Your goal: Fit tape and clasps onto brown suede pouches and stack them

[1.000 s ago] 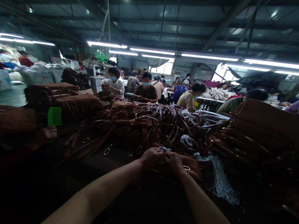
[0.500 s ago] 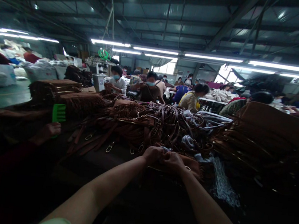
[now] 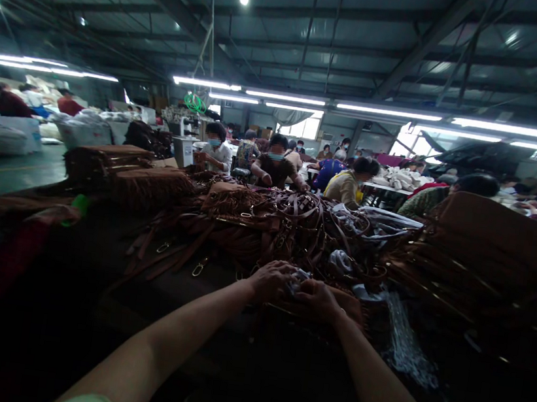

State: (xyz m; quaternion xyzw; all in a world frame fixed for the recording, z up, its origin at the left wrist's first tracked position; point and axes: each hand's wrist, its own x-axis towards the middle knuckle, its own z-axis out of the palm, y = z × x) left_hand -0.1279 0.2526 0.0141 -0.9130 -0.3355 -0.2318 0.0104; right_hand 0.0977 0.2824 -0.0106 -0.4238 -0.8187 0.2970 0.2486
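Observation:
My left hand (image 3: 271, 282) and my right hand (image 3: 319, 298) are close together, fingers bent around a small crumpled whitish wrapping (image 3: 299, 276) between them. Whether it is thin plastic or tissue I cannot tell. Beneath them lies a brown suede-like bag (image 3: 349, 302) with a fringed edge, partly hidden by my hands. Just beyond is a tangled heap of brown straps (image 3: 296, 214) with gold metal clips. To the right of my right hand hangs a bundle of thin pale strings (image 3: 406, 334).
On the left, a co-worker's hand (image 3: 56, 214) holds a green comb (image 3: 78, 207), blurred. Stacked brown fringed bags (image 3: 152, 184) stand at the back left, and a taller brown pile (image 3: 486, 239) rises on the right. Several people sit at tables beyond.
My hands have drawn slightly apart, exposing more of the whitish wrapping. The co-worker's hand with the comb has swung left and up. The view has shifted a little.

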